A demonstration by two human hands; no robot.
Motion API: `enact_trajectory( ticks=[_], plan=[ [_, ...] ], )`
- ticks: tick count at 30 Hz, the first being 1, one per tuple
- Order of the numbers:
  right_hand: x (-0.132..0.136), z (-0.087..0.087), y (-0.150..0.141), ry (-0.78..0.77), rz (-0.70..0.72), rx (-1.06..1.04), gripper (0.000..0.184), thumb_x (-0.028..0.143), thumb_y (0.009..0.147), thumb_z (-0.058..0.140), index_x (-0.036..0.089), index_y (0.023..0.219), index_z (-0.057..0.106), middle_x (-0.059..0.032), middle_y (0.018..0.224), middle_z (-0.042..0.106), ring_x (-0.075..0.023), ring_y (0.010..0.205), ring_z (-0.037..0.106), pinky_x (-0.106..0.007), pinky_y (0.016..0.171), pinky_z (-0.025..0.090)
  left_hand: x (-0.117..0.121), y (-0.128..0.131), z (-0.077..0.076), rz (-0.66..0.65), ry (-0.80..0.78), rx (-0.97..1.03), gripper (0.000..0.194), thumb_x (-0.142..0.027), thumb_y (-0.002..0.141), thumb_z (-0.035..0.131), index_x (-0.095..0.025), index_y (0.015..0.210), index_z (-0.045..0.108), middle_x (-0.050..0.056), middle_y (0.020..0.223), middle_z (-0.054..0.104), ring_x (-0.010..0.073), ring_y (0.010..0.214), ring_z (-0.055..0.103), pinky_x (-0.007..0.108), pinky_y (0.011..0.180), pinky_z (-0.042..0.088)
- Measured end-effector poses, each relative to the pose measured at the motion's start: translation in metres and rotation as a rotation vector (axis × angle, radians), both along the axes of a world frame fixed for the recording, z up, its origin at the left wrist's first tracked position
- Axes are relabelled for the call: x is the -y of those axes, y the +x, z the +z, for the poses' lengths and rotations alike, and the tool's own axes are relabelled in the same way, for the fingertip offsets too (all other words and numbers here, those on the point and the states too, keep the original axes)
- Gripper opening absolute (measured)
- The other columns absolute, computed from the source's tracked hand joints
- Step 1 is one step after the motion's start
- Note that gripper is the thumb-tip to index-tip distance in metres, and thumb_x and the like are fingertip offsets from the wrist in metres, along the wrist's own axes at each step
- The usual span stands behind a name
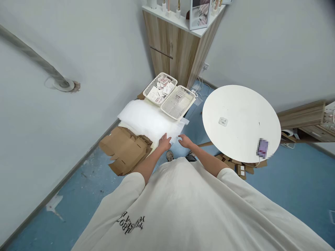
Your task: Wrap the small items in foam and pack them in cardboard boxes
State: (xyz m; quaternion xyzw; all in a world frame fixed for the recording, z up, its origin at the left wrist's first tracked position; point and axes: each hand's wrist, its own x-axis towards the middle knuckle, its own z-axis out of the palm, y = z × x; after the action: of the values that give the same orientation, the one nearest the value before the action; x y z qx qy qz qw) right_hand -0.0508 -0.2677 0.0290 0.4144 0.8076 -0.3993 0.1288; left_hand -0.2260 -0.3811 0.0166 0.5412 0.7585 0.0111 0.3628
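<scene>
A stack of white foam-like sheets lies low in front of me. My left hand is at its near right edge, fingers spread, and holds nothing I can see. Just to the right, past the sheets' corner, is my right hand, its fingers loosely bent and apart, with no object visible in it. On the far end of the stack stand two white plastic baskets. The left basket holds small printed cards or packets, while the right basket contains clear plastic pieces.
Flattened brown cardboard lies left of my arm. To the right stands a round white table with a small clear item and a blurred purple object. Small cardboard boxes lie beneath it. A wooden cabinet fills the corner; cables trail nearby.
</scene>
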Motion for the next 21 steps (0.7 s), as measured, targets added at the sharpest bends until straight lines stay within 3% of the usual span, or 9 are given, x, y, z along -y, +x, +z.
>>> enact_trajectory(
  ticks=[8, 16, 21],
  plan=[
    [0.008, -0.007, -0.005, -0.021, -0.035, 0.039, 0.047, 0.027, 0.099, 0.049, 0.013, 0.144, 0.055, -0.0168, 0.148, 0.053, -0.0278, 0.131, 0.055, -0.036, 0.110, 0.042, 0.008, 0.004, -0.006, -0.177, -0.080, -0.058, 0.053, -0.029, 0.088, 0.060, -0.026, 0.141, 0.056, 0.007, 0.172, 0.004, 0.0414, 0.156, 0.002, 0.061, 0.121, 0.018],
    [0.016, -0.004, -0.008, -0.045, -0.083, 0.028, 0.045, 0.023, 0.097, 0.051, 0.013, 0.141, 0.058, -0.0172, 0.147, 0.054, -0.0272, 0.125, 0.060, -0.036, 0.108, 0.044, 0.016, -0.008, -0.008, -0.113, 0.108, -0.060, 0.064, -0.025, 0.095, 0.045, -0.011, 0.156, 0.032, 0.018, 0.165, 0.030, 0.0294, 0.153, 0.027, 0.046, 0.121, 0.029],
    [0.020, 0.001, -0.023, -0.093, -0.190, -0.119, 0.037, 0.026, 0.095, 0.055, 0.017, 0.130, 0.062, -0.0141, 0.137, 0.062, -0.0253, 0.117, 0.064, -0.035, 0.102, 0.048, 0.021, -0.010, -0.012, -0.039, 0.230, -0.037, 0.067, -0.026, 0.097, 0.044, -0.008, 0.158, 0.026, 0.020, 0.166, 0.026, 0.0310, 0.153, 0.028, 0.044, 0.120, 0.033]
  ],
)
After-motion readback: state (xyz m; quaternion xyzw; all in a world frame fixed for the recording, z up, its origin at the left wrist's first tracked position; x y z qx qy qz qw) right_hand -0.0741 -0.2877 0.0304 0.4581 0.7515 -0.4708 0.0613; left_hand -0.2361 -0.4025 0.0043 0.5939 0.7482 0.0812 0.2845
